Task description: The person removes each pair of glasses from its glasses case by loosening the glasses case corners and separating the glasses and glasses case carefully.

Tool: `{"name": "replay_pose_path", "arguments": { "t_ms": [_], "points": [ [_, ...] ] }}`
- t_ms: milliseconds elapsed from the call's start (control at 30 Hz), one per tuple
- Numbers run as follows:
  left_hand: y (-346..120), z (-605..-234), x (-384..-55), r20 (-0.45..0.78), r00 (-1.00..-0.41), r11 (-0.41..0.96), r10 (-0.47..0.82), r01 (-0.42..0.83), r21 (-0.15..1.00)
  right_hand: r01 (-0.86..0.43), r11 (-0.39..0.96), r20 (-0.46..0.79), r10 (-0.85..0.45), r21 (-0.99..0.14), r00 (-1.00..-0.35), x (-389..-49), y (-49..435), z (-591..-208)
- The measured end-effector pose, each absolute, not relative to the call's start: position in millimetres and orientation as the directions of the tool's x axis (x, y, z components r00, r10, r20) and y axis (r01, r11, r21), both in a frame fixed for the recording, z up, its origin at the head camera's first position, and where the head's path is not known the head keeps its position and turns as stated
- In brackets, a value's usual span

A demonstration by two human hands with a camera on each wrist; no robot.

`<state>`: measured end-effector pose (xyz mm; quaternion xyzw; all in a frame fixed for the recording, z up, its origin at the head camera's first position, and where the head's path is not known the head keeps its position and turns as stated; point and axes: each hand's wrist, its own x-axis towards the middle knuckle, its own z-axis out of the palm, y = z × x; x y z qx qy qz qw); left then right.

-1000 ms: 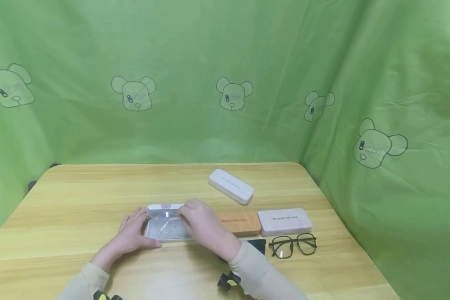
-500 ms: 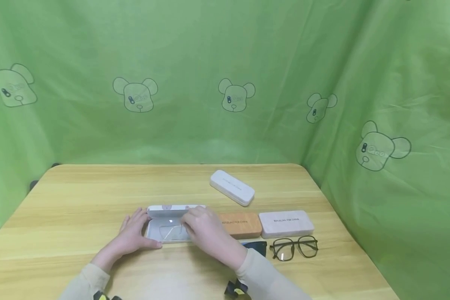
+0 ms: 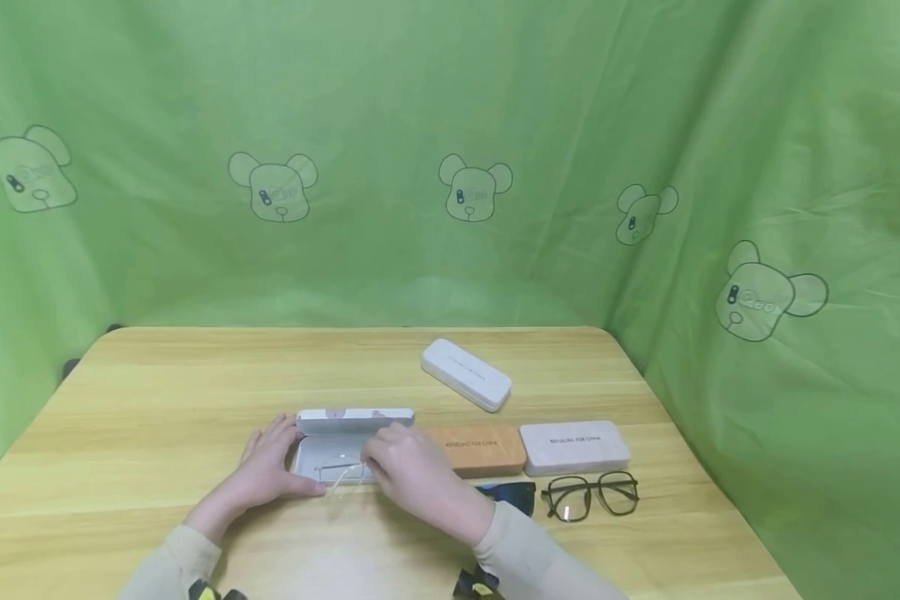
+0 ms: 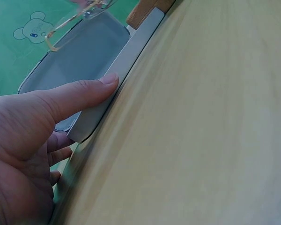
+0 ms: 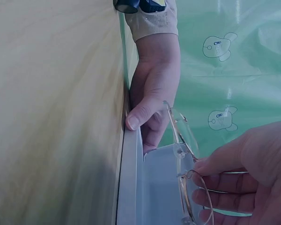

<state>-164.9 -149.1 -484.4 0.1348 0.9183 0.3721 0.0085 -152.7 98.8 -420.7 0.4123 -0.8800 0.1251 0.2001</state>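
An open glasses case [image 3: 356, 414] with a patterned lid and pale grey lining lies in front of me. At its left end my left hand [image 3: 270, 462] holds it, the thumb against the front wall in the left wrist view and the fingers round the end. My right hand [image 3: 416, 479] pinches a pair of thin metal-framed clear glasses [image 5: 180, 151] between thumb and fingers. In the head view the glasses overlap the front part of the case, tilted above it. The right hand hides the right end of the case.
An orange case [image 3: 483, 450] stands right of the open one, with a pale closed case [image 3: 574, 446] beside it. Another white case [image 3: 466, 374] lies farther back, angled. Dark sunglasses [image 3: 516, 496] and black-framed glasses [image 3: 591, 497] lie in front. Green curtains [image 3: 375, 250] surround the table.
The glasses in my right hand have tipped and come lower, toward the front edge of the case. My left hand has stayed at the case's left end.
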Motion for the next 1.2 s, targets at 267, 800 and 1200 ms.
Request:
{"name": "replay_pose_path", "arguments": {
  "t_ms": [267,800,1200],
  "points": [
    [-149,-484,-166,0.103,-0.959,0.704,0.265,0.265,0.659,-0.769,0.636,0.369,-0.699,-0.071,-0.612,-149,97,-424],
    [-149,-481,-164,0.084,-0.961,0.694,0.262,0.248,0.676,-0.771,0.637,0.294,-0.734,-0.014,-0.612,-144,93,-430],
    [-148,-480,-162,0.069,-0.964,0.688,0.257,0.233,0.688,-0.774,0.633,0.262,-0.746,-0.007,-0.612,-143,92,-435]
  ]
}}
